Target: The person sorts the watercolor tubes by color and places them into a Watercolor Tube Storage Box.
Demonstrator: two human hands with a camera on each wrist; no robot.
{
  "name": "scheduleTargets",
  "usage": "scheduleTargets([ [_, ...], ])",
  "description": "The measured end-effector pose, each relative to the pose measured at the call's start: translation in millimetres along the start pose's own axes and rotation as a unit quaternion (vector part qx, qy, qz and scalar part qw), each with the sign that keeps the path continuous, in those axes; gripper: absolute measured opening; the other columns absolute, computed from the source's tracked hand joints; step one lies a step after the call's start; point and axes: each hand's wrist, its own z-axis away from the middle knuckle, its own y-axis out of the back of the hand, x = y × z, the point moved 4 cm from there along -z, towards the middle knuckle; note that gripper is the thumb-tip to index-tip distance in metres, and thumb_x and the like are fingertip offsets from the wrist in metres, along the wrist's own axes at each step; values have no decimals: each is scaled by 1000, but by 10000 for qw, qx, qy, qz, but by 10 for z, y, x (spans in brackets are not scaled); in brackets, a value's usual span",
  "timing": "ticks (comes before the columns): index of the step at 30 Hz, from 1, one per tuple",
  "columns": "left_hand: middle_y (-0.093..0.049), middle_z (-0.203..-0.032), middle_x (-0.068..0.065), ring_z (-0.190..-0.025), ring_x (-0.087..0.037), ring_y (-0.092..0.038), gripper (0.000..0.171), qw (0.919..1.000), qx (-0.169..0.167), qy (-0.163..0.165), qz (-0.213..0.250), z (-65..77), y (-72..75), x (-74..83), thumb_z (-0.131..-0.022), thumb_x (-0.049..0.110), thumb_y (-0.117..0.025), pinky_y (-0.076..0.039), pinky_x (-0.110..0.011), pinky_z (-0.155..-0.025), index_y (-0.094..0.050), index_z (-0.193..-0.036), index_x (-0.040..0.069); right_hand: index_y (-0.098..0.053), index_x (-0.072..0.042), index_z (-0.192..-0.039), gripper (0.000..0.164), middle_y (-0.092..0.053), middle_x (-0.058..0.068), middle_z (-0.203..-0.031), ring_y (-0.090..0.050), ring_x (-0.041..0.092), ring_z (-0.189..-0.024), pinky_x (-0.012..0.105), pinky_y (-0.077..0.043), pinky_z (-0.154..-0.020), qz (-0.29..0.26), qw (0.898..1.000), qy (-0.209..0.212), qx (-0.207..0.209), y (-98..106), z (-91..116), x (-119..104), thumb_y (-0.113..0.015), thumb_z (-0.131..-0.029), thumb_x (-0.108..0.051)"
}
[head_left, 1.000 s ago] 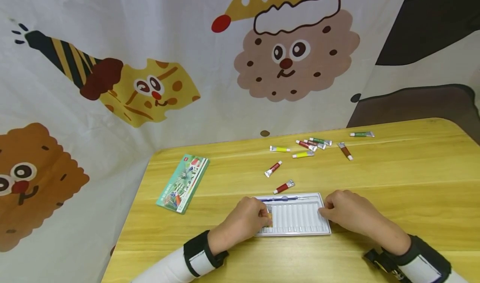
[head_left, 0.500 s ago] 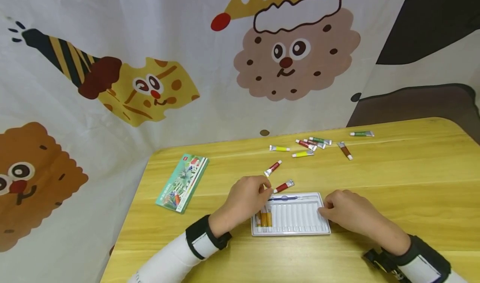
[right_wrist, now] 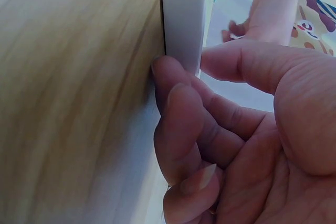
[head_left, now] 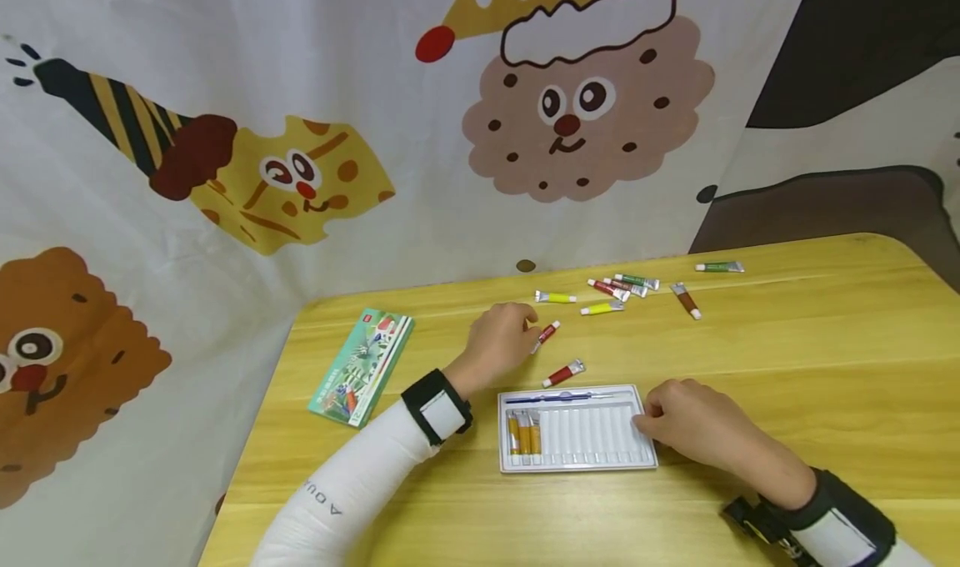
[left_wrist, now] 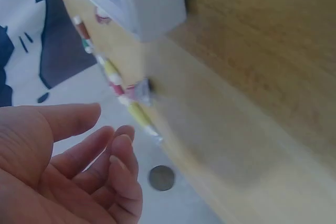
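– Well, what stands at the back?
– Pale cartoon-print curtain. Biscuit and cheese faces, one cheese in a striped party hat.
– Below it?
– Wood-grain table, far edge along the curtain. White sleeves reach in from the near side.
– Next size down?
– White slotted paint tray, flat on the table, long side facing the person. Well apart to its left, a green illustrated carton, lying slantwise.
– Hands?
– Right hand pinches the tray's right end: thumb at the upper rim, forefinger low on the side wall, other fingers curled. Left hand beyond the tray's far left corner, fingers loosely bent, thumb standing apart from them. Just beside it, a red paint tube; cannot tell whether they touch.
– Smaller finds?
– Blue paintbrush in the long compartment at the tray's far side. Three ochre paint tubes side by side in the leftmost slots, white caps toward the person.
– Other loose ones?
– Second red tube slantwise just past the tray. Farther back, two yellow tubes and a close cluster of three, two reddish, one green. Right of those, a brown tube and a lone green tube.
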Motion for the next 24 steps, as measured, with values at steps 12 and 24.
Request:
scheduleTargets([
  [12,-73,-93,-2,-71,-15,-59,11,9981,-470,138,-365,-91,-158,-48,-98,12,-71,-47,-27,-63,-81,-101,7,-60,-17,-66,32,-46,-5,-61,-45,13,-55,27,-31,-52,-14,9999,-99,-39,-7,0,-21,-75,-94,-22],
  [24,-49,-57,1,-50,-13,-49,37,9983,-104,530,223,-103,-84,-91,-100,12,-67,-37,-25,-45,-58,-65,9,-59,-17,-65,34,-45,-5,-60,-44,12,-54,27,-31,-52,3,10000,-77,-23,1,11,-18,-75,-94,-22],
])
